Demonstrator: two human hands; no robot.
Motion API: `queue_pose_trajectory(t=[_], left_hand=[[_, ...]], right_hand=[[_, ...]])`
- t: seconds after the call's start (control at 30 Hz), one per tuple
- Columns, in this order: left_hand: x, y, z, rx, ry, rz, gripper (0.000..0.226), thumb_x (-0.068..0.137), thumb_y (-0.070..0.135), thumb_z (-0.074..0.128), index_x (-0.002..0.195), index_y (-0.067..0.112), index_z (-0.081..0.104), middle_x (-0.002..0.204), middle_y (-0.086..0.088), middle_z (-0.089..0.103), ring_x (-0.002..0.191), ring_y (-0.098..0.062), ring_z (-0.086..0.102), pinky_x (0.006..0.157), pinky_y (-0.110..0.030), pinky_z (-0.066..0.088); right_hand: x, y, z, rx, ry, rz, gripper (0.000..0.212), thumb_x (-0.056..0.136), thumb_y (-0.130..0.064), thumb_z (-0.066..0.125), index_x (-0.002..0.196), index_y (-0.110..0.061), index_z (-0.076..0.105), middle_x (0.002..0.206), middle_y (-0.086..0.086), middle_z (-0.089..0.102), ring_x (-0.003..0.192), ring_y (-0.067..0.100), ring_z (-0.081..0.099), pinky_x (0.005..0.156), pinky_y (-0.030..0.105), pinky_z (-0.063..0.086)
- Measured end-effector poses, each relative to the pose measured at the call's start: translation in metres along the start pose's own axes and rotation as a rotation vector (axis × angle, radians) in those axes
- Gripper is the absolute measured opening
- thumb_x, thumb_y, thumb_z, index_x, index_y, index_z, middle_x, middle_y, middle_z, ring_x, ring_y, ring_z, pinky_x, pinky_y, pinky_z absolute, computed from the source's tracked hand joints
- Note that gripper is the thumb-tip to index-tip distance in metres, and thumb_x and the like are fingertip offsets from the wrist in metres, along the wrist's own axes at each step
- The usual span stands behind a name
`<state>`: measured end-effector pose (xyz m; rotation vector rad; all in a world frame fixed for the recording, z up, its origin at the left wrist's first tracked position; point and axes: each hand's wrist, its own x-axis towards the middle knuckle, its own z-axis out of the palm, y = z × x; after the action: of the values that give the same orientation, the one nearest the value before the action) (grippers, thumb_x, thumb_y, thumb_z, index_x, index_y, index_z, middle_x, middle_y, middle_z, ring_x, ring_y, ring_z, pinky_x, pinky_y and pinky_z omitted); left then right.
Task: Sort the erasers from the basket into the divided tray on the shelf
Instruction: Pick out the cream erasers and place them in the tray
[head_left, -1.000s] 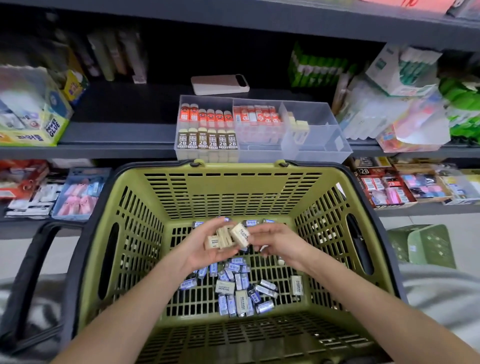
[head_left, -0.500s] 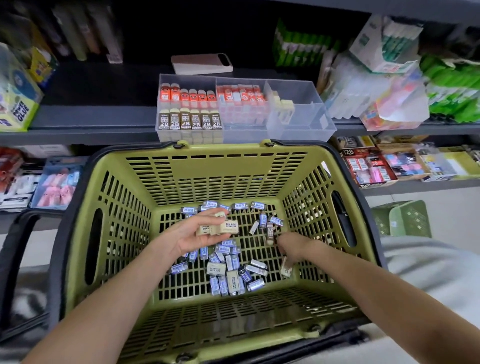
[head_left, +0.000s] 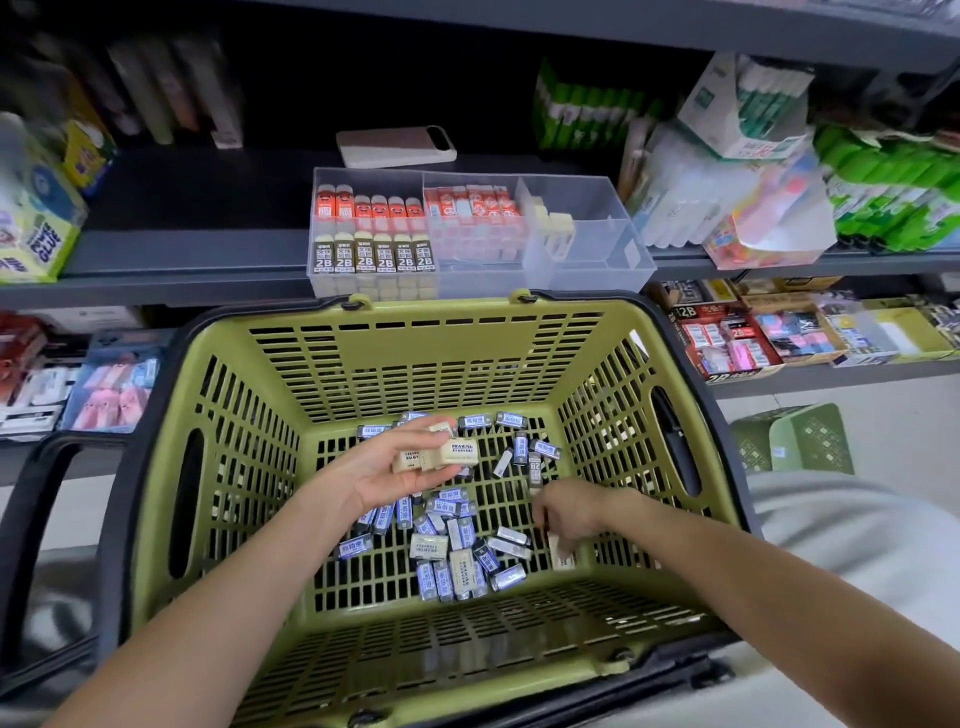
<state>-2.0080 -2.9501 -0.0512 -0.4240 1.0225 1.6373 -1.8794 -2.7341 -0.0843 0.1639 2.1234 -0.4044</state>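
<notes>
- Head view: my left hand (head_left: 387, 470) grips a stack of cream erasers (head_left: 441, 453) above the basket (head_left: 441, 307).
- My right hand (head_left: 566, 512) pinches another eraser (head_left: 561, 555), lower and to its right.
- Adding it could topple the stack short of the divided tray (head_left: 589, 231) ahead.

Two bare forearms stretch forward and down, the grips apart.
The left grip (head_left: 384, 467) sits higher, palm up, its fingers cupped round a small clutch of cream erasers (head_left: 441, 453). The right grip (head_left: 569, 512) hangs lower, knuckles up and wrist bent, with its fingers curled down onto a lone eraser (head_left: 562, 555).
</notes>
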Motion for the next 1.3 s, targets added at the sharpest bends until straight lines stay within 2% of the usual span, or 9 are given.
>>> queue_pose_trajectory(t=[0.27,0.37,0.53,0.7,0.83,1.0,1.1,1.2,1.3], left_hand=[[-0.021,0.025,0.033,-0.052,-0.134,0.143,0.026,0.063,-0.003,0.069,0.084,0.008,0.078,0.093,-0.027,0.069,0.077,-0.038,0.071,0.052,-0.032,0.058],[-0.035,0.043,0.054,-0.079,-0.219,0.212,0.065,0.025,-0.001,0.095,0.087,0.007,0.077,0.091,-0.027,0.070,0.077,-0.038,0.070,0.052,-0.032,0.058],[-0.052,0.075,0.090,-0.130,-0.283,0.336,0.078,0.012,-0.002,0.095,0.088,0.006,0.077,0.091,-0.026,0.071,0.077,-0.039,0.070,0.049,-0.030,0.057],[-0.054,0.105,0.119,-0.189,-0.316,0.435,0.076,0.014,-0.003,0.094,0.087,0.006,0.077,0.092,-0.026,0.070,0.079,-0.041,0.070,0.050,-0.029,0.057],[-0.048,0.126,0.132,-0.191,-0.325,0.490,0.073,0.017,0.000,0.095,0.087,0.006,0.077,0.095,-0.025,0.070,0.080,-0.039,0.070,0.053,-0.028,0.057],[-0.039,0.143,0.138,-0.195,-0.310,0.498,0.061,0.028,0.000,0.094,0.086,0.005,0.077,0.098,-0.024,0.070,0.083,-0.039,0.069,0.055,-0.030,0.058],[-0.032,0.146,0.140,-0.198,-0.244,0.496,0.023,0.061,0.003,0.074,0.084,0.006,0.077,0.096,-0.023,0.070,0.082,-0.037,0.070,0.054,-0.029,0.058],[-0.026,0.146,0.143,-0.197,-0.216,0.484,0.019,0.067,0.004,0.065,0.081,0.006,0.078,0.094,-0.023,0.071,0.081,-0.036,0.070,0.054,-0.028,0.057],[-0.024,0.145,0.146,-0.195,-0.210,0.475,0.019,0.067,0.004,0.065,0.081,0.006,0.077,0.095,-0.023,0.070,0.085,-0.036,0.069,0.054,-0.028,0.058]], right_hand=[[-0.088,-0.022,-0.113,0.667,0.581,-0.380,0.019,0.076,-0.005,0.073,0.086,-0.019,0.064,0.084,-0.006,0.069,0.076,-0.001,0.063,0.068,0.009,0.045],[-0.114,-0.013,-0.154,1.011,0.839,-0.551,0.018,0.081,-0.003,0.068,0.092,-0.016,0.062,0.084,-0.003,0.072,0.079,0.007,0.067,0.070,0.015,0.051],[-0.099,0.009,-0.229,0.724,1.352,-0.319,0.018,0.083,-0.008,0.067,0.099,-0.015,0.063,0.087,0.011,0.069,0.071,0.009,0.062,0.070,0.024,0.051],[-0.053,0.014,-0.271,0.211,1.314,0.000,0.024,0.083,-0.021,0.065,0.106,-0.021,0.070,0.104,0.007,0.070,0.097,0.026,0.062,0.079,0.031,0.045],[-0.030,0.010,-0.282,0.067,1.157,0.022,0.027,0.088,-0.024,0.059,0.112,-0.020,0.069,0.115,0.007,0.067,0.107,0.026,0.060,0.086,0.030,0.045],[-0.020,0.017,-0.288,0.153,0.941,-0.088,0.032,0.094,-0.013,0.044,0.119,-0.011,0.064,0.127,0.005,0.061,0.120,0.020,0.053,0.097,0.024,0.038],[-0.021,0.020,-0.286,0.154,0.967,-0.051,0.037,0.095,-0.009,0.038,0.126,-0.009,0.058,0.131,0.010,0.057,0.123,0.025,0.050,0.101,0.027,0.035],[-0.035,0.010,-0.283,0.137,1.127,-0.054,0.032,0.097,-0.015,0.039,0.122,-0.009,0.059,0.122,0.014,0.062,0.113,0.032,0.055,0.094,0.034,0.040],[-0.063,-0.014,-0.270,0.429,1.184,-0.259,0.042,0.097,-0.040,0.040,0.097,-0.011,0.069,0.096,0.007,0.071,0.090,0.022,0.063,0.082,0.036,0.047]])
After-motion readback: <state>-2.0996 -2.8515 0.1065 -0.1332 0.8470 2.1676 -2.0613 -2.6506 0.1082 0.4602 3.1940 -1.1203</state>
